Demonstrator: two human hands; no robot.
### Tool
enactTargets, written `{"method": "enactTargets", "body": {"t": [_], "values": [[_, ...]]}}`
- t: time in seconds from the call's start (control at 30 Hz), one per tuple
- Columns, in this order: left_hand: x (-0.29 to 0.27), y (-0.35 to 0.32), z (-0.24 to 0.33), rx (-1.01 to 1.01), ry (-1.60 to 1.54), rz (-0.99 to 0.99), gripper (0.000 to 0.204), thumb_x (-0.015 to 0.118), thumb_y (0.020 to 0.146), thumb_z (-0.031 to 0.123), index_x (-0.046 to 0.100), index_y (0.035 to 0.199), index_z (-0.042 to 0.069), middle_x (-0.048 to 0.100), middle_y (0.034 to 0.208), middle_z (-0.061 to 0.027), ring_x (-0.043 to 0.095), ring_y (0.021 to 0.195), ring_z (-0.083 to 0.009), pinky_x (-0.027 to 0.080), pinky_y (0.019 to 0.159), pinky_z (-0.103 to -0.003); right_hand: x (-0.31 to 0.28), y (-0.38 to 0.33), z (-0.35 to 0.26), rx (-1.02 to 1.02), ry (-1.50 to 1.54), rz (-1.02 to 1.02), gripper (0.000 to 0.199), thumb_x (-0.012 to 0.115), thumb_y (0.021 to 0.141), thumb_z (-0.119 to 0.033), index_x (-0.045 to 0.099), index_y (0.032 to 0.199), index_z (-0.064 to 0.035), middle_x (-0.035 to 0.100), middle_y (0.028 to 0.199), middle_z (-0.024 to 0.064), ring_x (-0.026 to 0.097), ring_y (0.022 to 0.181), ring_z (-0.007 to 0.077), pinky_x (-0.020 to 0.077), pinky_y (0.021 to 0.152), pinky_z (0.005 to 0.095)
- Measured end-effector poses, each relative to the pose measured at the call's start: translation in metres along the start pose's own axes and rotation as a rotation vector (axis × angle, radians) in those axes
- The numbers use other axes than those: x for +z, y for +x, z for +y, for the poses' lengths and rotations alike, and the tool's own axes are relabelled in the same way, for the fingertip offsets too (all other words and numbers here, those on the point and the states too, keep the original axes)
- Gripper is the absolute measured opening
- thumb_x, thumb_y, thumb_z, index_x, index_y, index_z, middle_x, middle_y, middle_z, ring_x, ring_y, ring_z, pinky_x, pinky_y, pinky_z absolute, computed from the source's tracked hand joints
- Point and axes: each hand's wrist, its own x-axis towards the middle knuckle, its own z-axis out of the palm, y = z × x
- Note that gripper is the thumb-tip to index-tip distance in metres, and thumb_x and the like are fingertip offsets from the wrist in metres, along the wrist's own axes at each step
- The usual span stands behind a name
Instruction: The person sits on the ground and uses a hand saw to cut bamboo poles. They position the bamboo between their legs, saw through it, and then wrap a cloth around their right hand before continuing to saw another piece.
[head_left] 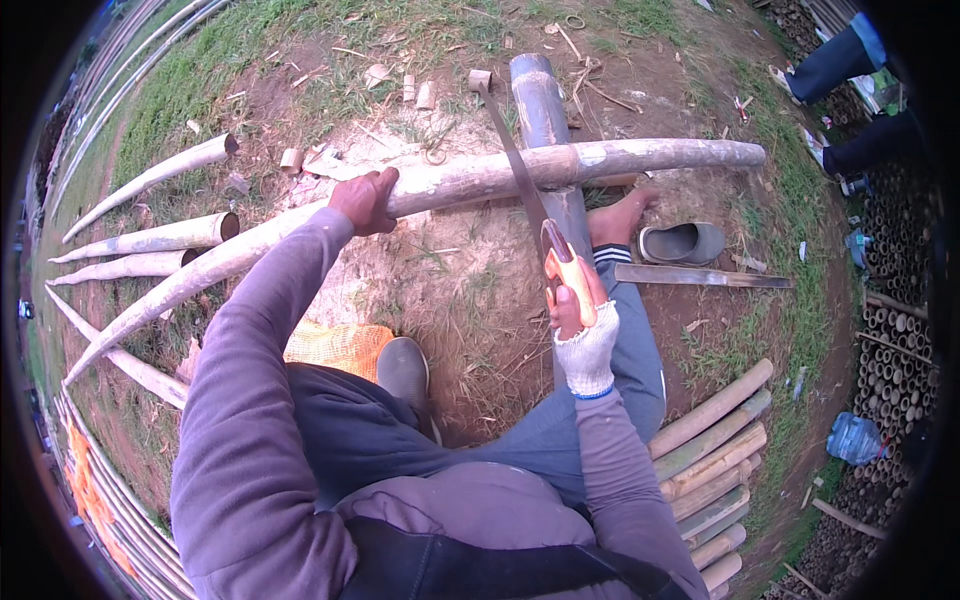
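A long bamboo pole [480, 178] lies across in front of me, resting on a thick grey bamboo log [540, 100] that runs away from me. My left hand [366, 202], bare, is wrapped over the pole left of the log. In a white fingerless glove, my right hand [580, 335] grips the orange handle of a hand saw [520, 175]. The saw's blade slants up and left across the pole, close to where it crosses the log; whether its teeth are in a cut I cannot tell. My bare foot [622, 215] is beside the log, under the pole.
A machete-like blade [705, 276] and an empty shoe [682, 243] lie to the right. Cut bamboo lengths [715, 460] are lined up at lower right. More poles [150, 240] lie at left. Another person's legs [835, 65] stand at upper right, near stacked bamboo [895, 350] and a blue water jug [855, 438].
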Motion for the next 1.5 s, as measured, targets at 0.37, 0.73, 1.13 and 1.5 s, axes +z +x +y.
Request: {"method": "enactTargets", "body": {"t": [0.37, 0.73, 1.13, 1.5], "values": [[-0.007, 0.02, 0.037, -0.078, -0.026, 0.0, 0.069, 0.087, 0.08, 0.046, 0.056, 0.129, 0.008, 0.075, 0.109, -0.0192, 0.075, 0.099, -0.0386, 0.06, 0.089, -0.05, -0.004, -0.015, 0.006, -0.097, -0.131, 0.002, 0.048, 0.067, 0.109, -0.023, 0.057, 0.146, 0.0056, 0.071, 0.111, 0.0095, 0.061, 0.085, 0.0116, 0.0499, 0.074, 0.0266], [-0.008, 0.016, 0.045, -0.086, -0.045, 0.038, 0.06, 0.084, 0.083, 0.042, 0.059, 0.126, 0.009, 0.075, 0.113, -0.0185, 0.075, 0.105, -0.0369, 0.061, 0.09, -0.048, 0.023, 0.03, 0.009, -0.21, -0.149, 0.043, 0.04, 0.065, 0.111, -0.024, 0.063, 0.14, 0.0029, 0.07, 0.094, 0.0028, 0.057, 0.065, 0.0032, 0.0469, 0.056, 0.0204], [-0.01, 0.012, 0.04, -0.11, -0.029, -0.045, 0.059, 0.084, 0.086, 0.043, 0.059, 0.126, 0.009, 0.076, 0.111, -0.016, 0.077, 0.099, -0.0339, 0.062, 0.086, -0.047, -0.016, -0.071, -0.035, 0.127, 0.12, -0.031, 0.058, 0.069, 0.108, -0.039, 0.059, 0.147, 0.0024, 0.071, 0.103, 0.0026, 0.06, 0.075, 0.0035, 0.0488, 0.061, 0.0185], [-0.006, 0.011, 0.035, -0.071, -0.063, 0.041, 0.059, 0.086, 0.082, 0.043, 0.059, 0.123, 0.009, 0.075, 0.111, -0.0162, 0.076, 0.1, -0.0354, 0.062, 0.086, -0.047, 0.007, -0.019, -0.008, 0.005, -0.1, -0.009, 0.048, 0.067, 0.109, -0.03, 0.063, 0.138, 0.007, 0.074, 0.111, 0.0118, 0.068, 0.09, 0.0151, 0.0555, 0.081, 0.0292]]}}
